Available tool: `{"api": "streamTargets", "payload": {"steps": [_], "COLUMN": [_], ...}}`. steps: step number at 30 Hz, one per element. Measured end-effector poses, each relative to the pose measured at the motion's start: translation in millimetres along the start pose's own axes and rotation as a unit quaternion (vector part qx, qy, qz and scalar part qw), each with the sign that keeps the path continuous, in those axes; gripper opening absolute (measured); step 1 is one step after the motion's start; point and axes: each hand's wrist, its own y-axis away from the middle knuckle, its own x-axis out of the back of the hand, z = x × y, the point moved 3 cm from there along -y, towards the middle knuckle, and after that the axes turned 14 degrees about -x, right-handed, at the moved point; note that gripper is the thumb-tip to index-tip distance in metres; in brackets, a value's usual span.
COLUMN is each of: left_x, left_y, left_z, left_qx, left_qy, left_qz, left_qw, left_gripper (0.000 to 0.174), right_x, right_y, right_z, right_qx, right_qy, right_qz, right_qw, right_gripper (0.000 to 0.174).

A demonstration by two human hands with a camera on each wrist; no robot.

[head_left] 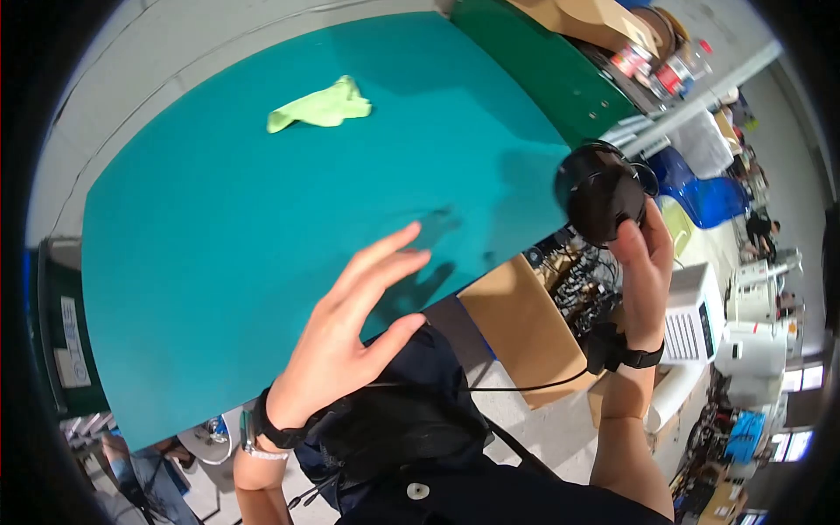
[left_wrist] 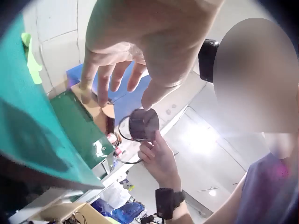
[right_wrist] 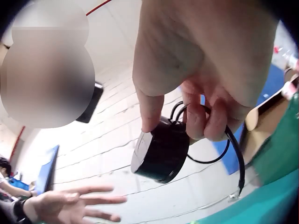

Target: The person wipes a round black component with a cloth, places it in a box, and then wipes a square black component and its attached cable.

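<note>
R hand (head_left: 646,271) pinches black round device (head_left: 599,197), right of centre in head view, by counter's (head_left: 219,219) right corner; grip narrow, thumb on casing, fingers curled by the looped cord (right_wrist: 241,163). L hand (head_left: 337,337) wide, nothing held. Device prob. light, hard-shelled, glossy so maybe slippery (wouldn't drop it); cord bendy, could snag. Best hold: round the side wall, cord gathered. Green cloth (head_left: 324,107), upper left of centre: soft, limp. No brand legible on device. Bottle (head_left: 672,77), upper right: red label, unreadable. White label (head_left: 68,324), far left: marks too blurred.
</note>
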Motion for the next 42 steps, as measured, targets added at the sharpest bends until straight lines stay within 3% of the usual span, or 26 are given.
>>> {"api": "streamTargets", "payload": {"steps": [2, 6, 8, 10, 13, 16, 20, 24, 26, 31, 34, 36, 38, 39, 40, 42], "left_x": [-21.9, -44.4, -47.1, -49.4, -51.9, -53.2, -52.5, -53.7, -52.5, -52.2, -51.1, -51.7, -52.7, -52.1, -52.3, -53.2], "left_y": [5.5, 13.6, 12.6, 13.2, 9.6, 8.1, 7.2, 7.3, 7.8, 9.4, 9.1, 8.0, 6.4, 4.8, 2.1, 2.2], "left_z": [-7.0, -23.0, -27.8, -31.3, -33.6, -34.9, -37.7, -39.3, -39.1, -40.5, -40.2, -39.7, -38.6, -38.2, -37.1, -37.3], "left_qx": [0.071, 0.074, 0.067, 0.095, 0.091, 0.107, 0.115, 0.122, 0.124, 0.134, 0.138, 0.14, 0.145, 0.15, 0.139, 0.142], "left_qy": [0.045, 0.021, 0.0, 0.004, -0.023, -0.023, -0.015, -0.007, -0.018, -0.021, -0.029, -0.029, -0.043, -0.043, -0.064, -0.085], "left_qz": [0.003, -0.019, -0.022, -0.025, -0.023, 0.013, 0.022, 0.031, 0.021, 0.017, 0.01, 0.009, 0.005, 0.01, -0.017, -0.038], "left_qw": [0.996, 0.997, 0.998, 0.995, 0.995, 0.994, 0.993, 0.992, 0.992, 0.991, 0.99, 0.99, 0.988, 0.988, 0.988, 0.985], "left_gripper": [0.04, 0.037, 0.035, 0.034, 0.032, 0.031, 0.029, 0.028, 0.027, 0.025, 0.023, 0.023, 0.021, 0.021, 0.018, 0.016], "right_x": [48.4, 106.2, 114.7, 147.7, 158.7, 152.9, 156.9, 166.1, 184.1, 164.5, 176.2, 186.5, 194.4, 205.0, 207.5, 210.8], "right_y": [-7.8, -18.0, -22.0, -30.4, -39.7, -58.1, -90.4, -103.2, -115.1, -88.9, -80.9, -75.9, -70.6, -72.4, -69.6, -77.2], "right_z": [27.7, 125.2, 167.1, 235.9, 294.1, 351.8, 402.7, 415.1, 444.1, 386.0, 408.6, 442.1, 467.0, 489.4, 489.8, 497.8], "right_qx": [-0.048, -0.187, -0.301, -0.384, -0.385, -0.421, -0.412, -0.383, -0.225, -0.314, -0.388, -0.401, -0.448, -0.41, -0.257, -0.18], "right_qy": [0.0, 0.042, -0.13, -0.204, -0.137, -0.054, 0.014, 0.108, 0.241, 0.069, 0.026, 0.051, 0.256, 0.334, 0.427, 0.526], "right_qz": [0.039, 0.091, 0.085, 0.071, 0.131, 0.113, 0.122, 0.126, 0.072, 0.067, 0.078, 0.046, 0.014, 0.03, 0.049, 0.033], "right_qw": [0.998, 0.977, 0.941, 0.898, 0.903, 0.898, 0.903, 0.909, 0.941, 0.945, 0.918, 0.913, 0.856, 0.848, 0.866, 0.831], "right_gripper": [0.016, 0.021, 0.022, 0.016, 0.021, 0.02, 0.021, 0.024, 0.022, 0.027, 0.028, 0.025, 0.022, 0.025, 0.031, 0.038]}}
